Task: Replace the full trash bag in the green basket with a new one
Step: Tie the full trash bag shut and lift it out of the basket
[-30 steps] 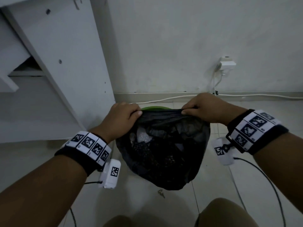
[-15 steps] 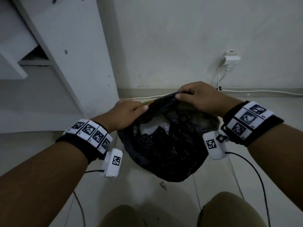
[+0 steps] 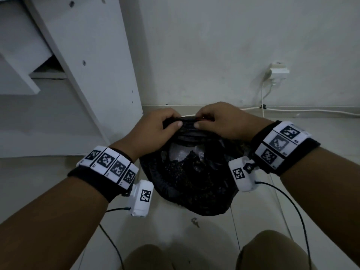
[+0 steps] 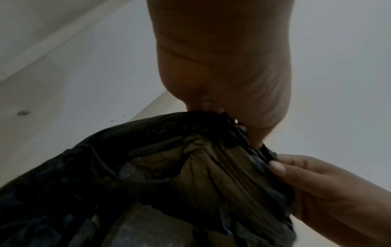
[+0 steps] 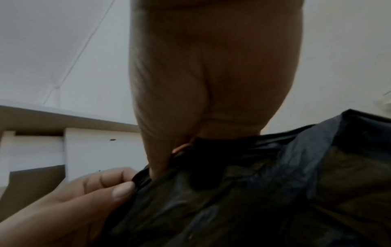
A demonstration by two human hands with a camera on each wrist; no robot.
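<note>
A full black trash bag (image 3: 191, 176) bulges on the floor by the wall, pale rubbish showing through its thin film. My left hand (image 3: 155, 129) and right hand (image 3: 220, 121) sit side by side at its top, each pinching the gathered black rim between thumb and fingers. The left wrist view shows the bag (image 4: 160, 175) bunched under my left hand (image 4: 224, 93), with the right hand (image 4: 317, 188) pinching beside it. In the right wrist view my right hand (image 5: 203, 93) grips the bag (image 5: 264, 183) with a bit of orange at the fingers. The green basket is hidden behind the bag.
A white cabinet panel (image 3: 87, 61) leans on the left, close to the bag. A wall socket (image 3: 278, 70) with a white cable (image 3: 311, 111) along the skirting sits at the back right. My knees (image 3: 272, 250) are at the bottom. A small scrap (image 3: 194, 222) lies on the tiles.
Both hands have come together from the bag's two sides to the middle, drawing the open mouth shut into a gathered bunch. The green basket rim that showed behind the bag is now covered.
</note>
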